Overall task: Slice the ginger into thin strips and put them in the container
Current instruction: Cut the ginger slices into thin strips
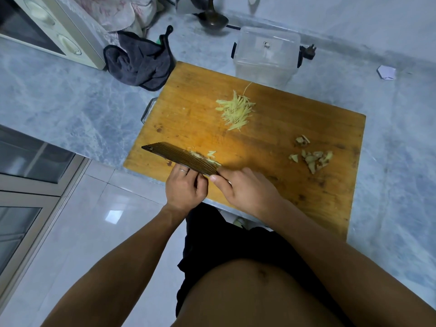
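Rectangular wooden cutting board [271, 142], amber, scuffed and dark-stained, lies at an angle across the centre of the frame on a pale blue-grey marbled stone counter [70, 102]; its near edge overhangs the counter lip.

Ginger, three groups on the board:
- pale yellow pile of thin ginger strips [236, 110], fine and fibrous, upper middle of the board
- knobbly tan ginger peel scraps [311, 156] at the right side, well apart from the strips
- a few small pale ginger bits [207, 156] clinging to the blade, lower left of the board

Broad dark cleaver [181, 159] with a ribbed, striped flat — held low over the board's near left corner, flat face tilted upward.

Right hand [245, 190] is wrapped round the cleaver at its handle end, thumb pressed along the blade's heel; the handle itself is hidden. Left hand [186, 187], ring on one finger, has fingers curled at the blade's lower edge — whether it pinches anything I cannot tell.

Clear rectangular plastic container [266, 55], dark side clips, stands just beyond the board's far edge at upper centre; contents not discernible.

Crumpled dark grey cloth [141, 60] lies off the board's far left corner. Cream-coloured microwave oven [47, 31] sits upper left. Dark metal ladle [212, 20] is at top centre.
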### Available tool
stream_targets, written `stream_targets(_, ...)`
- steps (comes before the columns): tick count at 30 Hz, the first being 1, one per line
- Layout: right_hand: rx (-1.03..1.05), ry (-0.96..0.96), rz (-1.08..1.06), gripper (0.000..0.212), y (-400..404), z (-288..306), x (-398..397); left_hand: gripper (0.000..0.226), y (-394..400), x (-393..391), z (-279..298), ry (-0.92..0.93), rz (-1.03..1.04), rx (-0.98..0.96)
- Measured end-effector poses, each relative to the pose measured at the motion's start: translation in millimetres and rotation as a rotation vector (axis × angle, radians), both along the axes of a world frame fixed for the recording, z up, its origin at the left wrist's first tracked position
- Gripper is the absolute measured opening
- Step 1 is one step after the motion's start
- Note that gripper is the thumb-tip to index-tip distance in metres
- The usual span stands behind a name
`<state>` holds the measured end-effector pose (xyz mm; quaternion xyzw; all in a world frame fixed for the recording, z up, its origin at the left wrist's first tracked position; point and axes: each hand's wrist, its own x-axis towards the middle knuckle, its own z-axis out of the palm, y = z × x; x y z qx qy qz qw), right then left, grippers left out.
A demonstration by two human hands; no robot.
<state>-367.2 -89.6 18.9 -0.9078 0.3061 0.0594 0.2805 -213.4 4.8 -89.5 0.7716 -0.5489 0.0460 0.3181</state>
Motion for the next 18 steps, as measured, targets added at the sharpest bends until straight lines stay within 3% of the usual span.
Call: stream_targets(18, 0.005, 0.030, 0.002, 0.052, -2.0, -3.4, 10.8, 0.025, 9.2, -5.8, 6.2, -0.009, -0.029, 0.055)
